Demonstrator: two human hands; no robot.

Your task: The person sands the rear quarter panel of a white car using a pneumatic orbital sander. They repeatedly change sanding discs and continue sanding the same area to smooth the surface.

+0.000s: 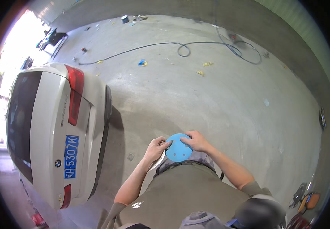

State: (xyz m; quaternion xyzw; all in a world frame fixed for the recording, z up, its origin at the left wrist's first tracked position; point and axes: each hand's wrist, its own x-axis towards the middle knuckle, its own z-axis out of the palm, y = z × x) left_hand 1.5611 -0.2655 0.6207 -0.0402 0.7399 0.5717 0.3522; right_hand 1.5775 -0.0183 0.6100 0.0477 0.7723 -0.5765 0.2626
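Observation:
A round blue sanding disc (179, 152) with several small holes is held flat in front of my body. My left hand (156, 149) grips its left edge, thumb on the blue face and fingers curled behind. On the upper right edge, my right hand (196, 141) pinches the disc with its thumb on top. A white curved edge (158, 162) shows just below my left hand; what it belongs to is mostly hidden. The fingertips behind the disc cannot be seen.
A white car (50, 126) stands at my left, its rear bumper (102, 141) facing me. A grey hose (149, 45) loops over the far floor. Yellow and blue scraps (142, 62) lie about. A dark bucket (125, 19) stands by the far wall; an orange object (312, 200) sits at lower right.

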